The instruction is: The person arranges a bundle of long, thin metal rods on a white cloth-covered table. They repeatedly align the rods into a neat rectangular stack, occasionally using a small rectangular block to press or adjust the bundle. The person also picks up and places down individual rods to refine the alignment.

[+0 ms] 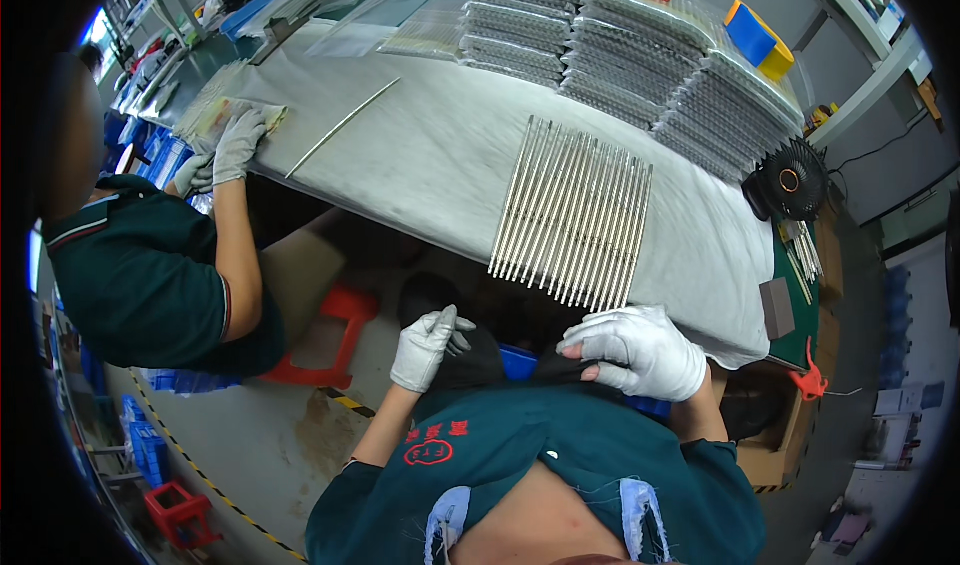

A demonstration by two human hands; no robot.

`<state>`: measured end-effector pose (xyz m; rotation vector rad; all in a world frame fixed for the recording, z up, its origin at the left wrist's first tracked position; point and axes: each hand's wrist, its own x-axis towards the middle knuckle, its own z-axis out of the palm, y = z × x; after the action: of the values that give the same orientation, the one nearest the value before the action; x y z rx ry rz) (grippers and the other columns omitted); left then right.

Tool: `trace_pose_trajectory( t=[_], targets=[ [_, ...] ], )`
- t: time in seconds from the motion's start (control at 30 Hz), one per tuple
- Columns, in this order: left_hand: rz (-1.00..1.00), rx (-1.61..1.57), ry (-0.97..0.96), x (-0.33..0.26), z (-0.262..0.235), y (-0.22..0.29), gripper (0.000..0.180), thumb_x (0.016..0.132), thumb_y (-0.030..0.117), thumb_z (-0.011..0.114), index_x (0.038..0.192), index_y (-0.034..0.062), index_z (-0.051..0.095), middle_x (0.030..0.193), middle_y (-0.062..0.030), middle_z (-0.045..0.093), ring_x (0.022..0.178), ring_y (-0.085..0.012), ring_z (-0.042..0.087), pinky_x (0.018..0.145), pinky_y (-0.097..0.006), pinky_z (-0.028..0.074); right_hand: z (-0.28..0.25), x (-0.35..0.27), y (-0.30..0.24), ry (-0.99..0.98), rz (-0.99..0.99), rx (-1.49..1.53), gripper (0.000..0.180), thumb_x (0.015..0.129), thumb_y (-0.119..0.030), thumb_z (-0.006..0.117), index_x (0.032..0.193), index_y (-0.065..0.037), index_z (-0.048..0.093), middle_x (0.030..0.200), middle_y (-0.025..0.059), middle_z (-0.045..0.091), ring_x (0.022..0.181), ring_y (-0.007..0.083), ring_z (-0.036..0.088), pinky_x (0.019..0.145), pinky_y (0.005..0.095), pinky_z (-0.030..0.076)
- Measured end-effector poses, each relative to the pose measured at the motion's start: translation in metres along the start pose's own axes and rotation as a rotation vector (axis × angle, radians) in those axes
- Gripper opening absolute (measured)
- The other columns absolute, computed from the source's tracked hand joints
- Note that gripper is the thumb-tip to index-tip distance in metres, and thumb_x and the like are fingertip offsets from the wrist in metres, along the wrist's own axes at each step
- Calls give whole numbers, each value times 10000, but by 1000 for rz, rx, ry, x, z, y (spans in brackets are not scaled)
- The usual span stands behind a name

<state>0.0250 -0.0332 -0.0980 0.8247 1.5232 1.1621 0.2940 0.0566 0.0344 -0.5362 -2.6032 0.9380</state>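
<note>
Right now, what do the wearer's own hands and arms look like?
Left hand: white fabric glove. Right hand: also white-gloved, with at least two bare fingertips showing. Forearms bare; short sleeves dark green.

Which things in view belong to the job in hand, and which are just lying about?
Seemingly part of the job:
- row of metal rods, nearest the gloved right hand
- light-coloured table cover beneath them
- stacked clear packs behind, probably

Seemingly just lying about:
- black fan
- blue and yellow rolls
- small red stool on the floor
</note>
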Motion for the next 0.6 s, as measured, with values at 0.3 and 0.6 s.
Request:
trace_pose_trajectory(
  t=[0.3,0.6],
  targets=[
    [54,45,178,12,-35,1,455,989,399,476,887,11,691,643,-54,636,570,-86,581,541,-219,458,-4,-5,7,67,55,-24,203,822,-240,686,971,-102,684,975,57,696,890,240,667,758,354,516],
    [900,965,421,106,-64,91,197,862,225,662,944,48,692,821,-143,666,753,-315,635,677,-384,507,-3,-17,17,101,138,-102,216,813,-226,694,989,-102,680,965,64,695,876,256,663,772,362,519]
  ],
)
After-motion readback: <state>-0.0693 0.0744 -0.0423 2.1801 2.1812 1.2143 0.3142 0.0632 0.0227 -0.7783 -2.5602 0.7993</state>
